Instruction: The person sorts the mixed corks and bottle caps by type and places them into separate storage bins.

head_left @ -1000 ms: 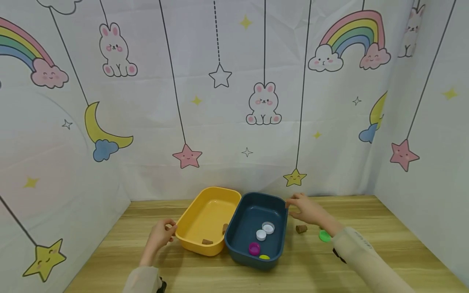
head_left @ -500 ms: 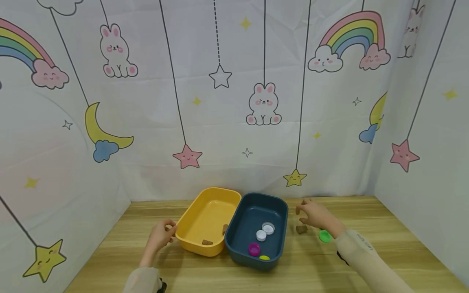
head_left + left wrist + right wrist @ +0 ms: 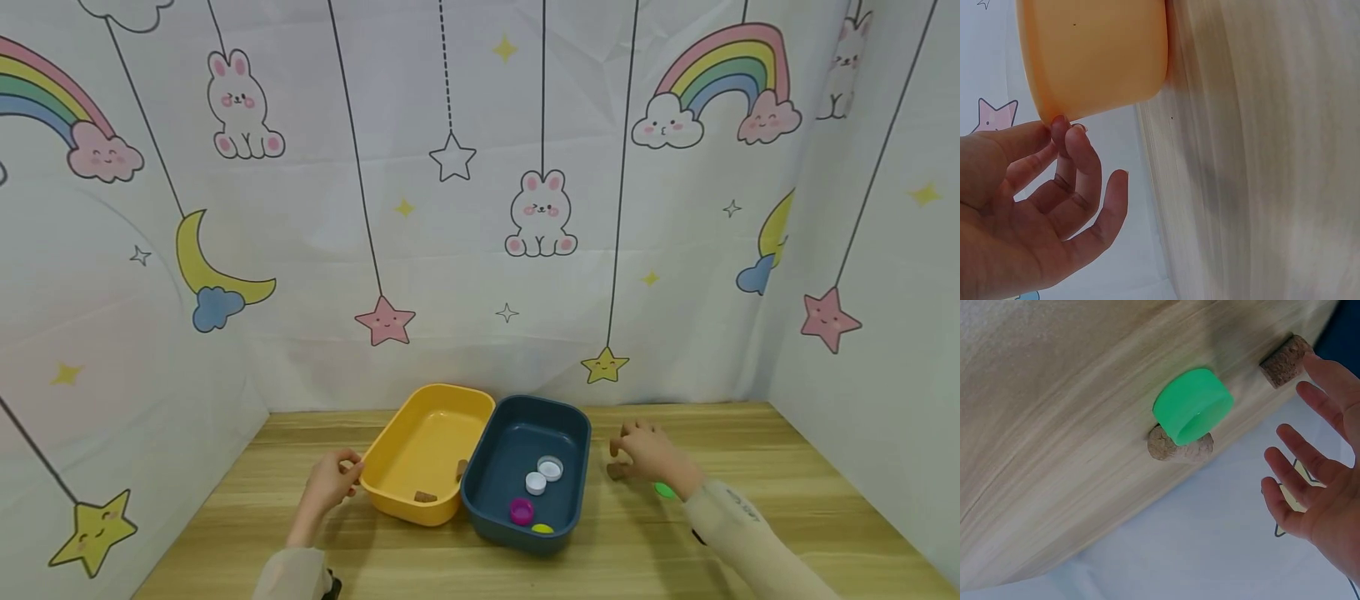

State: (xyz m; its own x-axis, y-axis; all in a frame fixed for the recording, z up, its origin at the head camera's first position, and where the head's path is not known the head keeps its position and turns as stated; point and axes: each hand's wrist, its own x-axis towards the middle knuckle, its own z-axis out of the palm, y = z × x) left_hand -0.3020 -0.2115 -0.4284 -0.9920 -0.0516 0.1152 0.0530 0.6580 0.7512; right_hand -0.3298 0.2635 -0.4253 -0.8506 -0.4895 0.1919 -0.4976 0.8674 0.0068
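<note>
Head view: wood-grain tabletop [image 3: 600, 550] before cartoon-printed cloth [image 3: 457, 250].

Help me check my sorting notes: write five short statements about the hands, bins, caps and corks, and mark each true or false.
1. The left hand pinches the edge of the yellow bin. True.
2. The green cap lies in the yellow bin. False: the green cap is outside both bins.
3. The purple cap is in the dark blue bin. True.
4. The dark blue bin holds two corks. False: those two corks are in the yellow bin.
5. The right hand is near a cork outside the bins. True.
</note>
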